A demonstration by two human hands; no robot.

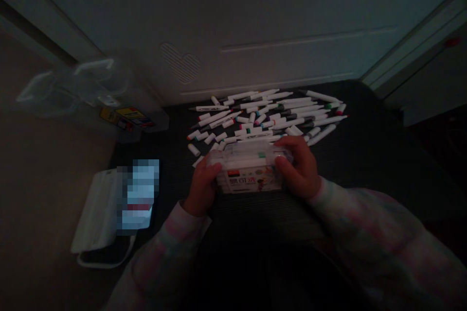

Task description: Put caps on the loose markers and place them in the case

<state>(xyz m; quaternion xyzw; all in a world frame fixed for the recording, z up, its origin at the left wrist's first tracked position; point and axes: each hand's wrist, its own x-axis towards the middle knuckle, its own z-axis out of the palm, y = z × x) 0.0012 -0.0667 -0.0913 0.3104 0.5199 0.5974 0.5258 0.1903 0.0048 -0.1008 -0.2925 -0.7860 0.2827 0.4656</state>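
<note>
Between my two hands is a clear plastic marker case [251,177] with a printed label on its front. My left hand [204,182] grips the left end, the thumb near the top corner. On the right end, my right hand [301,167] is wrapped around the corner with its thumb on the front. Just beyond the case lie several white markers [299,102] with their tips bare. Loose white caps [251,117] with coloured ends are scattered among them. The dim light hides what the case holds inside.
Left of my hands lies a phone [140,194] with a lit, blurred screen, beside a white face mask [97,209]. Clear plastic containers [98,82] stand at the dark table's [372,155] left edge. A pale panel [277,19] with a raised heart rises behind the markers.
</note>
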